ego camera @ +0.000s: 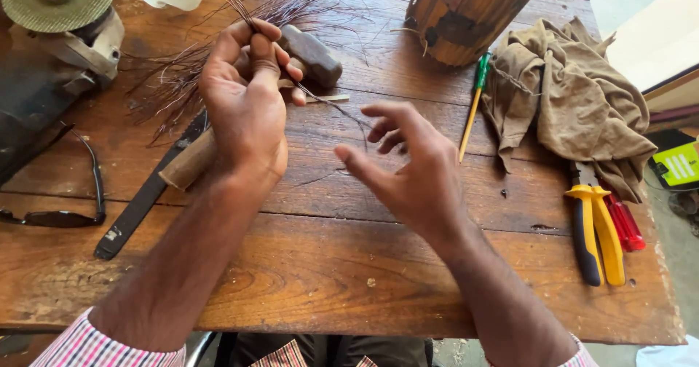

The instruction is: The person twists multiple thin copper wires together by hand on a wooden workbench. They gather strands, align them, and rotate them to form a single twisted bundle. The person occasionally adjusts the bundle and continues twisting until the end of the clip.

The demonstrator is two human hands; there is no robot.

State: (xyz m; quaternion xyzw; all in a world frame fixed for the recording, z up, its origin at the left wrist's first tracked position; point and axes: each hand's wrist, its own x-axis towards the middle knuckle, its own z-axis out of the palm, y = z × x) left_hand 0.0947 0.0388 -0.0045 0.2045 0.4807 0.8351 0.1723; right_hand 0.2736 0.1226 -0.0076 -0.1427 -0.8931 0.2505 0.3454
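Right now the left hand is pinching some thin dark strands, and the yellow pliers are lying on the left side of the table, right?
Not quite. The left hand does pinch the thin dark strands, but the head view shows the yellow pliers lying on the right side of the table, below the crumpled cloth.

A bundle of thin, dark reddish-brown wiry fibre strands (182, 76) lies fanned across the worn wooden tabletop — its gathered end lifted, pinched upright. One loose strand (342, 112) curves away to the right — slack, hanging in mid-air.

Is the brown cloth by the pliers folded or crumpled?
Crumpled: the brown cloth lies in a loose, wrinkled heap, partly over the pliers.
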